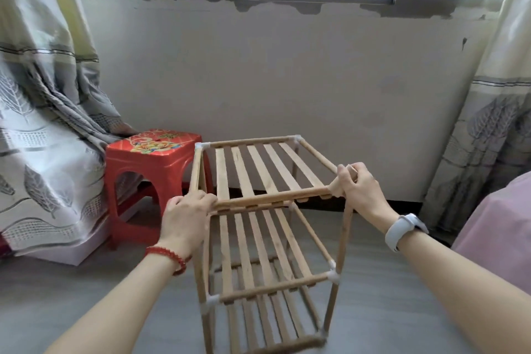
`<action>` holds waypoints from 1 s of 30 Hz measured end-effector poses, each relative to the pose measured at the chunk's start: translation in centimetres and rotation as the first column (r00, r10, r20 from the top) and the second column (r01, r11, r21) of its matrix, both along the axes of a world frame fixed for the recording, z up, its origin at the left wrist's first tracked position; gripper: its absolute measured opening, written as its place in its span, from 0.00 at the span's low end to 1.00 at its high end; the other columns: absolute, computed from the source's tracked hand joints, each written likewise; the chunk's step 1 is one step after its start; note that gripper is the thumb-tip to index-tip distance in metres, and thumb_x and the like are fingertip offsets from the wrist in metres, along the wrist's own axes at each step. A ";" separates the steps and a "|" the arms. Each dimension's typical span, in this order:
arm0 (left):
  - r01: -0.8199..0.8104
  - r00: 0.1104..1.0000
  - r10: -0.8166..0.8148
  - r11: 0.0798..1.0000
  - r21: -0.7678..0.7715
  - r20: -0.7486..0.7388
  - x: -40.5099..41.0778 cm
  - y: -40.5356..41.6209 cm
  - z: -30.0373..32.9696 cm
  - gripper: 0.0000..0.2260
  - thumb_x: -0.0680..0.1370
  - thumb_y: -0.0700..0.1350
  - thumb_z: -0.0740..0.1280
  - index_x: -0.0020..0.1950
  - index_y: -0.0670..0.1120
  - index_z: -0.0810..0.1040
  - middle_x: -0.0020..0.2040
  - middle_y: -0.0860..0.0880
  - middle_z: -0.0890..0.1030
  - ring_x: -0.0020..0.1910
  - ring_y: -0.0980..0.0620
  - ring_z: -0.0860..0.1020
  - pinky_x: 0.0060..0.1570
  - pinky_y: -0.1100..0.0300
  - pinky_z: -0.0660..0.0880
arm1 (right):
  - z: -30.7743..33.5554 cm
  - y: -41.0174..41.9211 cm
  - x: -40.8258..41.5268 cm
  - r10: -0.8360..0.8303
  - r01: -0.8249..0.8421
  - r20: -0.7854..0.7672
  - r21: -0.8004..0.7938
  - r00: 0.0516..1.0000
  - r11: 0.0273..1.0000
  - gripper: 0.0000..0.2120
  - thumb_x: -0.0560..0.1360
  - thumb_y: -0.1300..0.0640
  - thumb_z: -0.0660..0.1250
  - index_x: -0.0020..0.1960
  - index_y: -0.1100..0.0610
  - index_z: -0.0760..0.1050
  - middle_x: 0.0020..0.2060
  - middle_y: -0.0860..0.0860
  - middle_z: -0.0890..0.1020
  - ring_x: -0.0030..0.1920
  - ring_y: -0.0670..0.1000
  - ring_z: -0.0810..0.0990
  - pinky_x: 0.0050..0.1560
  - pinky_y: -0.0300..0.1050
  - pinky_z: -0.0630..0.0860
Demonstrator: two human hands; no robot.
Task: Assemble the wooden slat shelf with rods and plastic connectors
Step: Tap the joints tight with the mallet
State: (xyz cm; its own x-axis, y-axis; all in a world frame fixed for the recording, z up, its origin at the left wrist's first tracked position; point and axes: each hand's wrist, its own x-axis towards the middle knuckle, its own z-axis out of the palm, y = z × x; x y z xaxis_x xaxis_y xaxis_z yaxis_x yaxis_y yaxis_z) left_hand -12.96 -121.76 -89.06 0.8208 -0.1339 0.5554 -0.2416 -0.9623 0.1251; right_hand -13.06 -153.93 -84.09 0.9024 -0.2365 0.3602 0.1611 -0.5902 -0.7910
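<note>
Both hands grip the shelf's (258, 238) top tier: left hand (185, 217) fingers curl round the near-left corner, right hand (357, 190) fingers round the near-right. Light, probably wobbly; corners are safest.

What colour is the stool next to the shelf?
The stool is red, with a yellow and orange floral print on its top, seen in the head view.

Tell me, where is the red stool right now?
The red stool stands on the floor left of the wooden shelf, beside the left curtain, under the window.
</note>
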 end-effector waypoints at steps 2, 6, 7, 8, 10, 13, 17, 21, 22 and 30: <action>-0.118 0.992 0.116 0.992 -0.039 -0.048 -0.2 2.7 -0.2 0.18 0.72 0.32 0.61 0.53 0.52 0.78 0.53 0.53 0.78 0.61 0.51 0.74 0.66 0.46 0.59 | 0.2 -0.1 -0.1 0.002 -0.002 0.021 0.035 1.000 0.999 0.12 0.80 0.47 0.55 0.51 0.55 0.68 0.35 0.45 0.81 0.42 0.49 0.77 0.42 0.45 0.70; -0.303 0.945 0.293 0.952 -0.047 -0.147 -0.9 3.6 0.7 0.20 0.72 0.36 0.60 0.61 0.52 0.76 0.61 0.53 0.75 0.69 0.52 0.66 0.70 0.37 0.43 | -0.3 0.8 0.0 0.071 -0.069 -0.019 0.094 0.997 0.993 0.14 0.79 0.45 0.56 0.49 0.55 0.70 0.38 0.51 0.79 0.37 0.50 0.74 0.37 0.44 0.68; -0.257 0.954 0.248 0.966 -0.029 -0.169 -1.1 3.1 0.9 0.22 0.72 0.38 0.61 0.64 0.52 0.73 0.64 0.53 0.72 0.71 0.52 0.62 0.69 0.35 0.41 | -0.5 1.3 -0.1 0.096 -0.093 -0.022 0.106 0.995 0.990 0.13 0.79 0.44 0.57 0.49 0.54 0.71 0.39 0.53 0.78 0.36 0.49 0.73 0.34 0.42 0.67; -0.173 0.968 0.169 0.985 -0.005 -0.187 -1.3 2.2 0.9 0.23 0.73 0.41 0.61 0.67 0.53 0.70 0.68 0.54 0.69 0.73 0.53 0.58 0.69 0.34 0.39 | -0.6 1.8 -0.1 0.120 -0.117 -0.016 0.118 0.993 0.986 0.13 0.79 0.45 0.58 0.49 0.54 0.70 0.39 0.53 0.78 0.34 0.48 0.73 0.33 0.41 0.66; 0.009 0.977 -0.001 0.999 0.040 -0.211 -1.8 -0.2 0.9 0.25 0.74 0.47 0.60 0.72 0.56 0.63 0.71 0.56 0.64 0.75 0.54 0.53 0.69 0.35 0.37 | -0.7 2.8 -0.2 0.151 -0.148 -0.018 0.131 0.988 0.980 0.13 0.79 0.45 0.58 0.50 0.55 0.70 0.39 0.52 0.78 0.34 0.46 0.73 0.32 0.38 0.66; 0.188 0.971 -0.182 0.982 0.025 -0.153 -2.5 -5.0 0.8 0.28 0.72 0.57 0.52 0.73 0.57 0.62 0.71 0.59 0.65 0.75 0.57 0.52 0.71 0.40 0.36 | -0.9 3.2 -0.4 0.167 -0.155 -0.065 0.157 0.984 0.975 0.15 0.80 0.44 0.56 0.50 0.56 0.70 0.37 0.51 0.78 0.31 0.44 0.73 0.29 0.37 0.66; 0.299 0.954 -0.301 0.941 -0.160 0.008 -2.6 -12.3 0.4 0.26 0.75 0.61 0.45 0.62 0.57 0.76 0.58 0.60 0.78 0.63 0.57 0.72 0.64 0.53 0.53 | 1.7 2.2 -0.5 0.123 -0.123 -0.069 -0.002 0.990 0.992 0.16 0.80 0.44 0.55 0.50 0.57 0.70 0.38 0.49 0.80 0.42 0.50 0.78 0.43 0.46 0.74; 0.286 0.950 -0.236 0.921 -0.265 0.206 -1.9 -14.8 -0.8 0.15 0.75 0.54 0.56 0.43 0.56 0.83 0.39 0.60 0.82 0.42 0.57 0.80 0.50 0.57 0.58 | 7.5 2.4 -1.7 0.031 -0.048 -0.049 -0.388 0.998 0.920 0.13 0.78 0.44 0.55 0.52 0.53 0.66 0.44 0.50 0.80 0.47 0.54 0.76 0.50 0.48 0.72; 0.290 0.948 -0.237 0.919 -0.266 0.213 -1.7 -15.0 -1.1 0.15 0.75 0.54 0.56 0.43 0.56 0.83 0.38 0.61 0.82 0.41 0.57 0.80 0.50 0.57 0.58 | 9.2 2.6 -2.5 0.020 -0.017 0.001 -0.456 1.000 0.890 0.12 0.79 0.44 0.55 0.53 0.53 0.65 0.44 0.50 0.80 0.46 0.54 0.77 0.48 0.47 0.71; 0.304 0.925 -0.212 0.911 -0.279 0.314 -0.9 -14.7 -2.1 0.08 0.73 0.48 0.64 0.46 0.55 0.83 0.41 0.60 0.82 0.44 0.56 0.80 0.50 0.57 0.58 | 0.4 2.5 -5.2 0.021 0.037 0.102 -0.542 0.995 0.840 0.09 0.80 0.48 0.56 0.49 0.52 0.60 0.35 0.53 0.81 0.37 0.61 0.79 0.38 0.49 0.71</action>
